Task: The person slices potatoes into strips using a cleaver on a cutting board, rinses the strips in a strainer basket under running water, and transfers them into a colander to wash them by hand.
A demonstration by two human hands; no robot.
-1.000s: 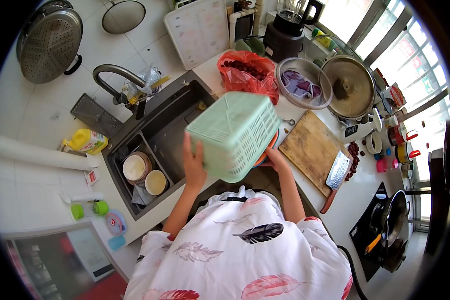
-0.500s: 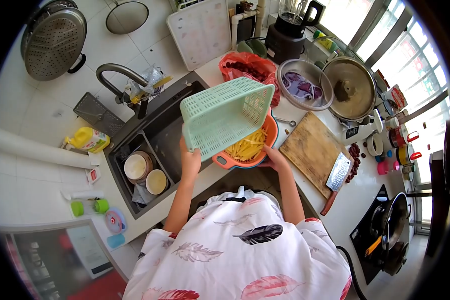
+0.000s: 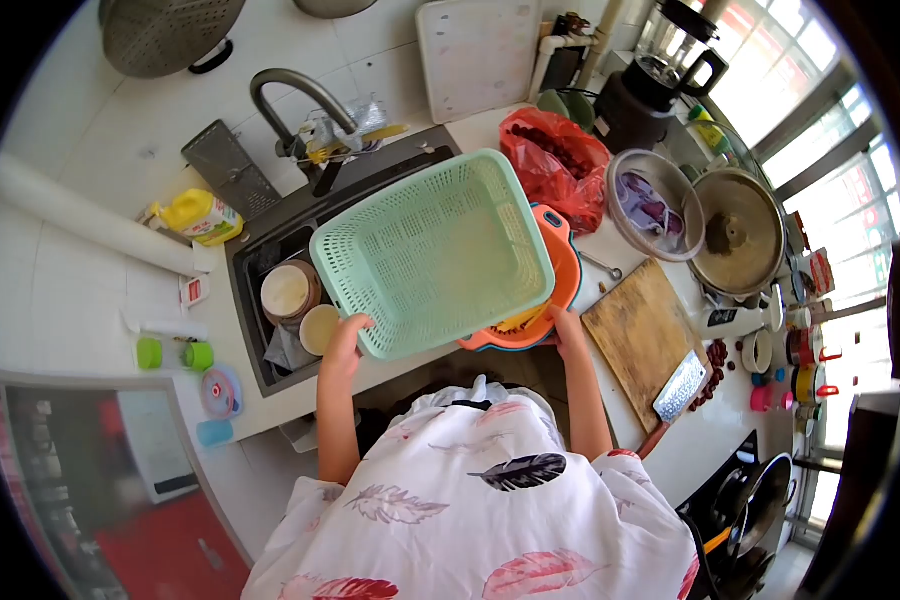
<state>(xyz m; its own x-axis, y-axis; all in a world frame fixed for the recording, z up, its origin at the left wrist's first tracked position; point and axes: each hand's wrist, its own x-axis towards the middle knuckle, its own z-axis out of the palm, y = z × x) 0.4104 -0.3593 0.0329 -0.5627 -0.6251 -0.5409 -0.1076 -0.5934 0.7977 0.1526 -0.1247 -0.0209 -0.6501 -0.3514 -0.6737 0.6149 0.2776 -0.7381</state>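
Observation:
A mint green basket (image 3: 425, 250), with no contents showing inside, is tilted over the sink edge and the counter. My left hand (image 3: 344, 345) grips its near left rim, thumb on the inside. Under the basket's right side an orange colander (image 3: 567, 272) shows in part, with yellow strips (image 3: 522, 318) in it. My right hand (image 3: 567, 328) holds the colander's near right rim, its fingers partly hidden. The basket covers most of the colander.
The sink (image 3: 245, 262) holds bowls, below a faucet (image 3: 300, 90). Behind the colander is a red bag (image 3: 560, 165) of dark red fruit. Rightward are a lidded bowl (image 3: 655, 205), a cutting board (image 3: 635, 330), a cleaver (image 3: 680, 385) and a pan (image 3: 770, 500).
My left hand has moved left and down, turning the basket so its open side faces up. The basket now hides more of the colander and yellow strips. The view has shifted.

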